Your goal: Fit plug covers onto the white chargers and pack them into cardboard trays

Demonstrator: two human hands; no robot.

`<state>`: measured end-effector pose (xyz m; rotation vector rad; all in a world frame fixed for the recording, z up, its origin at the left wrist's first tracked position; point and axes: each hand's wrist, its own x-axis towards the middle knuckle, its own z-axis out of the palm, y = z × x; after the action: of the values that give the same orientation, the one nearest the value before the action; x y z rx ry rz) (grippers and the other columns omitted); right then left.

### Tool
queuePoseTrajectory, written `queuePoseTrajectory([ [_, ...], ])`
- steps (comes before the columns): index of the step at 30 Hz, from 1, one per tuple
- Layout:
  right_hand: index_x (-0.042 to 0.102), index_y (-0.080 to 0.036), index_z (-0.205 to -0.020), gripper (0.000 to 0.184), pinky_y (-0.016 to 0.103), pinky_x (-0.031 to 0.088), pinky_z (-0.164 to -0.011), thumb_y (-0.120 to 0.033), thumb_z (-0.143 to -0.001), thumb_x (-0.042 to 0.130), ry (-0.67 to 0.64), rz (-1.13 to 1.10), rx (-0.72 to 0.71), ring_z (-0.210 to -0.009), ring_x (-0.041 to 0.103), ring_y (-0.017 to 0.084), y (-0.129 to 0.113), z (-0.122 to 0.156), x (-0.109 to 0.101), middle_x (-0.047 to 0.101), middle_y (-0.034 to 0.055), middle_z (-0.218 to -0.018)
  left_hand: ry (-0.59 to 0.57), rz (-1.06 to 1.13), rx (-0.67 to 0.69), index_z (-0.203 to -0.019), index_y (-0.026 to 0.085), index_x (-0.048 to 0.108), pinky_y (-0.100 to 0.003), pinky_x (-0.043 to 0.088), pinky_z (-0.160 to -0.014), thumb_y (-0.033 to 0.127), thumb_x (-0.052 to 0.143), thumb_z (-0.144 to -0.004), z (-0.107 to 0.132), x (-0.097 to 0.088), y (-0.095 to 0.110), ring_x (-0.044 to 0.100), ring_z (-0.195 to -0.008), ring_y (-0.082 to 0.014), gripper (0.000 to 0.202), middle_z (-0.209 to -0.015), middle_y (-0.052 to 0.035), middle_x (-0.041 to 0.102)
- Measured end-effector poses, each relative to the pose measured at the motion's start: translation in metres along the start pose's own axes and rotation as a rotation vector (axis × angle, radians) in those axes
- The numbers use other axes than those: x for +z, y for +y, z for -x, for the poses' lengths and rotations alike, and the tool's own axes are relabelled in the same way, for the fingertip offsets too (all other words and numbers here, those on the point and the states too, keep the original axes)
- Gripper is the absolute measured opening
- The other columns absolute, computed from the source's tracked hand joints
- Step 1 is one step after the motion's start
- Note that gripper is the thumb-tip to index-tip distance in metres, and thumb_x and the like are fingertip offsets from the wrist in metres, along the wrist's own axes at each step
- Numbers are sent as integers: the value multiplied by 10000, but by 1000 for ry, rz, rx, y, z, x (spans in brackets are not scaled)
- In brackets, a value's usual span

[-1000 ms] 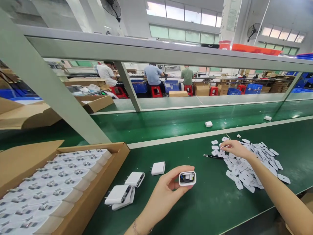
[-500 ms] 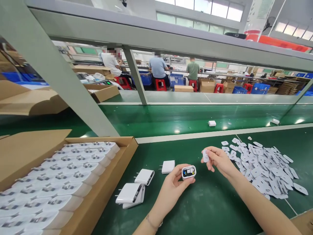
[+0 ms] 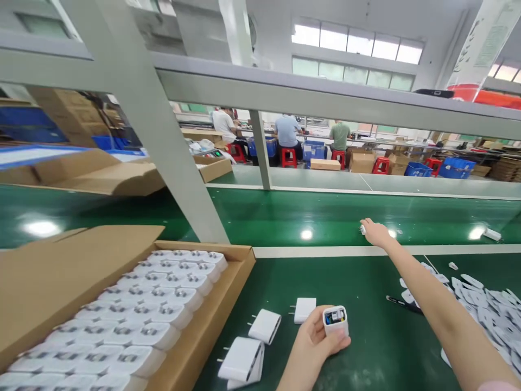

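My left hand (image 3: 321, 339) is closed around a white charger housing (image 3: 337, 321), whose open end faces up and shows circuit parts inside. My right hand (image 3: 375, 233) stretches out over the far green strip, with its fingers closed on a small white charger (image 3: 362, 229) whose prongs point left. Whether a loose cover is also in those fingers is hidden. Beside my left hand lies a white charger (image 3: 305, 310). Another charger (image 3: 265, 326) lies farther left, and nearer to me one charger (image 3: 241, 358) rests on top of another.
A cardboard box (image 3: 228, 304) at left holds rows of white chargers. Flat white covers (image 3: 488, 315) are heaped at right, partly behind my forearm, near a thin dark tool (image 3: 404, 304). One more charger (image 3: 492, 234) lies far right. A metal frame (image 3: 183, 179) crosses ahead; several people sit beyond.
My right hand has moved forward from beside the left hand, where it held a white cover, to the charger on the far strip. The left hand keeps its housing. The view has shifted.
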<state>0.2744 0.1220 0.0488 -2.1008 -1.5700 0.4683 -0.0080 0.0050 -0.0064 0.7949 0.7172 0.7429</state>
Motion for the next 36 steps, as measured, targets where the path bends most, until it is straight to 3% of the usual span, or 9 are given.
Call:
queuePoseTrajectory([
  [6,534,-154,-1152,307,429,479,-847,-305,-885,538,-163,333,-115,-1001,573,209,-5,-14,-5,558,85,-1169,-33,-64,120,-848,158,668,-357,564,-740,352,851,-516,2,1,9,583,-797,-193,426,-870,-73,655],
  [12,535,-315,-1204,427,334,417,-898,-169,-804,552,-346,383,-430,-1087,553,235,-17,52,-2,544,10,-1275,-29,-91,137,-846,167,662,-362,557,-761,295,830,-556,3,5,15,583,-832,-202,359,-914,-68,656],
  [17,545,-271,-1213,423,343,463,-786,-175,-803,501,-357,323,-509,-874,635,214,-20,107,2,527,70,-1287,-33,-95,110,-939,168,667,-379,545,-801,323,821,-566,6,11,12,588,-873,-219,432,-951,-78,662],
  [19,454,-254,-1290,411,331,490,-732,-258,-883,398,-330,77,-485,-780,641,169,-26,122,5,515,94,-1294,-79,-87,86,-949,159,671,-375,544,-793,322,817,-574,9,14,13,590,-882,-224,434,-957,-86,662],
  [22,400,-265,-1285,372,323,516,-699,-339,-942,278,-288,-688,-412,-720,658,131,-45,145,17,493,94,-1314,-210,-106,61,-920,152,682,-360,555,-751,281,809,-596,15,19,14,595,-850,-212,371,-959,-85,654],
  [24,427,-273,-1236,323,354,501,-814,-345,-938,327,-268,-1076,-366,-871,670,164,-58,161,30,443,82,-1369,-301,-100,56,-925,159,685,-350,562,-726,252,807,-602,19,22,14,595,-824,-199,357,-940,-73,644],
  [26,448,-274,-1216,306,383,469,-893,-345,-925,382,-284,-1216,-315,-1044,618,215,-69,175,41,408,74,-1404,-367,-74,54,-938,171,688,-347,570,-707,236,810,-596,23,24,13,594,-799,-189,369,-924,-57,629],
  [31,437,-272,-1259,334,426,453,-930,-356,-945,358,-336,-1090,-377,-1183,515,239,-70,196,48,448,83,-1368,-405,-115,42,-936,167,689,-345,578,-682,241,792,-615,28,23,13,583,-736,-167,345,-859,-34,598],
  [36,591,-266,-1132,283,377,446,-941,-301,-941,385,-193,-436,-579,-1116,523,199,-52,202,23,543,60,-1217,-358,-200,105,-951,177,673,-340,579,-706,228,770,-638,24,19,15,572,-804,-180,332,-924,-34,573],
])
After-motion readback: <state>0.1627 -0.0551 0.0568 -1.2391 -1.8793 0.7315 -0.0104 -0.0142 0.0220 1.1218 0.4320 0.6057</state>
